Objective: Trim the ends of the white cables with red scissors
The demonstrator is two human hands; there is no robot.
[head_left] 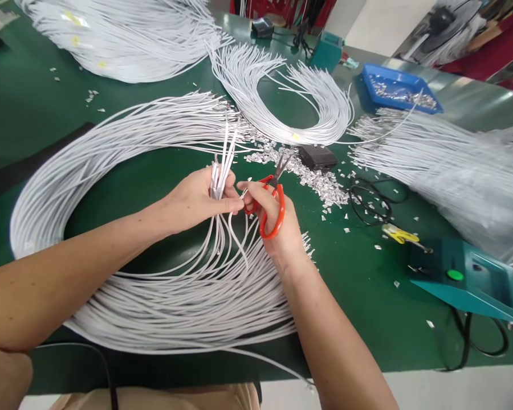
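A small bunch of white cables (223, 171) stands upright in my left hand (200, 199), whose fingers are closed round it. Red-handled scissors (273, 230) hang on my right hand (267, 208), their blades pointing away from me and slightly apart. The fingertips of both hands meet at one cable end, which is mostly hidden between them. Beneath and around my hands lies a large curved bundle of white cables (188, 310), its far ends near a scatter of small pale scraps (320, 179).
More white cable bundles (123, 40) lie at the back left, back middle and right. A blue tray (367, 94) of small parts is at the back right. A teal device (470, 279), black cord, yellow tool (399, 233) and black block (317, 156) sit on the green table (359, 319).
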